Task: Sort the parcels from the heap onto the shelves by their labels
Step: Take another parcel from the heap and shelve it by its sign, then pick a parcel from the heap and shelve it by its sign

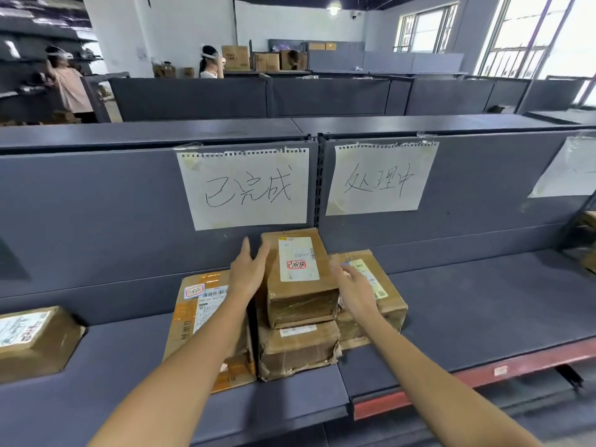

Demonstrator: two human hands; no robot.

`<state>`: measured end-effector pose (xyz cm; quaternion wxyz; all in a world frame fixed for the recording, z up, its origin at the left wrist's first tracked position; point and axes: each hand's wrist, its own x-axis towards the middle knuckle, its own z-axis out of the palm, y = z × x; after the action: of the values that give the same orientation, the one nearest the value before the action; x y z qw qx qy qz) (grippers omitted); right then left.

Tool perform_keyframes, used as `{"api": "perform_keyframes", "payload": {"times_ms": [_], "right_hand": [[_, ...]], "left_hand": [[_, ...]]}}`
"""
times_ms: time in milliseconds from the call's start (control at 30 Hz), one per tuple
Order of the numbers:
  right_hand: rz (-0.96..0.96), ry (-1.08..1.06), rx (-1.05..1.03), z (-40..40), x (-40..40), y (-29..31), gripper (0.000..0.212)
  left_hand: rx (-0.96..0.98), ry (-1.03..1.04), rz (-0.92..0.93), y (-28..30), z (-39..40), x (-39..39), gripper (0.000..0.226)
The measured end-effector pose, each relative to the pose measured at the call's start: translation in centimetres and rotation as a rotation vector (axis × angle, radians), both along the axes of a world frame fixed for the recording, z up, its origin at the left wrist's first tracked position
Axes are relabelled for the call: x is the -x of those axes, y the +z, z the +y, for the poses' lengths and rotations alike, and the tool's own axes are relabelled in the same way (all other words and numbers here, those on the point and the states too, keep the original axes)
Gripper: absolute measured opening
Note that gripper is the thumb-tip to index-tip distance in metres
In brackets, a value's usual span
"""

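A brown cardboard parcel (298, 272) with a white label and a red-framed stamp lies on top of another brown parcel (298, 350) on the grey shelf (483, 304). My left hand (248, 269) lies with straight fingers against the top parcel's left side. My right hand (351, 285) hovers at its right side, fingers relaxed, over a third parcel (383, 298). A flat parcel with orange print (196, 317) lies to the left under my left forearm. A handwritten paper sign (245, 188) hangs above the stack, a second sign (380, 179) to its right.
Another brown parcel (32, 340) sits at the shelf's far left. A third paper sheet (571, 169) hangs at the far right. The right shelf section has a red front edge (483, 372). Two people stand among shelves in the background.
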<state>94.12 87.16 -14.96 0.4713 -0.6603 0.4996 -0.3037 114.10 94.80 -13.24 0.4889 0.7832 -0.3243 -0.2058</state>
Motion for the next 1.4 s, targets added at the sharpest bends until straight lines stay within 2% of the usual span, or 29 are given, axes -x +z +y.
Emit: {"api": "perform_keyframes", "payload": {"times_ms": [133,233,367,600,700,833,1000,1100,1267,1400], "right_hand": [[0.166,-0.067,0.145,0.3,2.9,1.1,0.088],[0.404,-0.118,0.287,0.6,7.3,1.5,0.086],[0.633,-0.204,0.354,1.7,14.3,1.9,0.090],[0.685,-0.471,0.318,2.4,29.5,3.7,0.091],[0.689,-0.580,0.294,2.3,37.4,4.3,0.092],[0.743,-0.703,0.256,2.3,48.6,4.3,0.092],[0.819,-0.797,0.178,1.9,60.7,3.7,0.102],[0.815,-0.846,0.146,0.8,66.0,3.0,0.107],[0.826,-0.879,0.099,-3.5,72.8,1.5,0.093],[0.877,-0.895,0.083,-8.8,77.6,0.5,0.091]], "left_hand": [[0.104,-0.046,-0.206,0.0,1.7,0.5,0.068],[0.176,-0.184,-0.344,0.2,1.6,2.1,0.068],[0.255,-0.317,-0.429,1.7,-0.3,7.2,0.071],[0.383,-0.656,-0.672,3.7,-5.4,22.6,0.075],[0.373,-0.758,-0.643,4.2,-9.0,30.3,0.079],[0.360,-0.873,-0.578,4.3,-13.2,41.5,0.072],[0.409,-0.994,-0.576,3.8,-18.1,54.3,0.086],[0.401,-1.045,-0.535,3.6,-20.7,61.1,0.087],[0.397,-1.120,-0.593,1.7,-26.2,69.3,0.072],[0.400,-1.122,-0.606,0.4,-32.5,74.2,0.080]]}}
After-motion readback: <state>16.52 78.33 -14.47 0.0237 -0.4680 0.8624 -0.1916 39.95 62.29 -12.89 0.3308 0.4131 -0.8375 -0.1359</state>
